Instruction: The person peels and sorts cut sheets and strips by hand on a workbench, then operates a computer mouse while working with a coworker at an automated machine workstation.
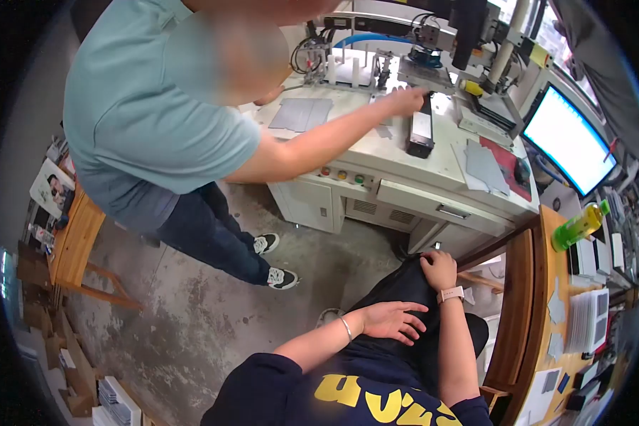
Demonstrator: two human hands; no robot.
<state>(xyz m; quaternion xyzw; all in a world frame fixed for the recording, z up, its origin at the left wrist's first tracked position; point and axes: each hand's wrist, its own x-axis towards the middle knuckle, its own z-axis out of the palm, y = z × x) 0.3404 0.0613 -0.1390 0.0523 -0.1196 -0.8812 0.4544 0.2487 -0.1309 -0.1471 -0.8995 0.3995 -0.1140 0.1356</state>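
My left hand (394, 321) lies across my lap over dark trousers, its fingers spread and nothing in them; a thin bracelet circles the wrist. Higher up and to the right, my right hand (439, 270) rests on my knee with its fingers loosely bent over the dark cloth and holding nothing. A pink watch (450, 294) is on the right wrist. The two hands are apart.
A co-worker in a light blue shirt (156, 106) stands at a white machine bench (362, 153) and reaches to a black fixture (420, 131). A lit monitor (570, 138), a green bottle (579, 226) and a wooden desk (543, 284) are at the right.
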